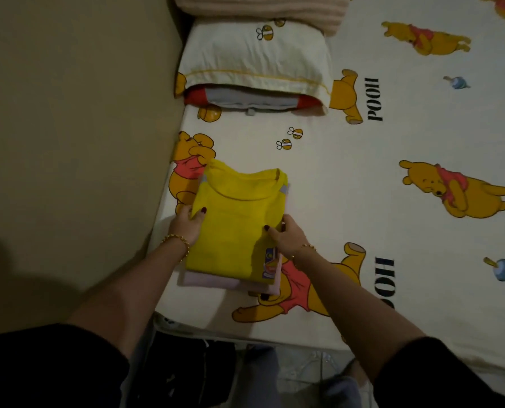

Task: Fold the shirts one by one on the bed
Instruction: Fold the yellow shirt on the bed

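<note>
A folded yellow shirt point(233, 222) lies on top of a folded pale pink garment point(216, 282) near the bed's left edge. My left hand point(188, 223) grips the yellow shirt's left side, thumb on top and fingers underneath. On the shirt's right side my right hand point(285, 238) holds the edge the same way, its thumb on the cloth. The shirt's collar points towards the pillow. A coloured print shows at the shirt's near right corner.
The bed point(363, 172) has a cream sheet printed with yellow bears. A pillow point(254, 57) lies at the head, with a red and grey item point(245, 100) tucked under it. A beige wall point(69, 113) runs along the left. Dark bags point(186, 372) sit on the floor.
</note>
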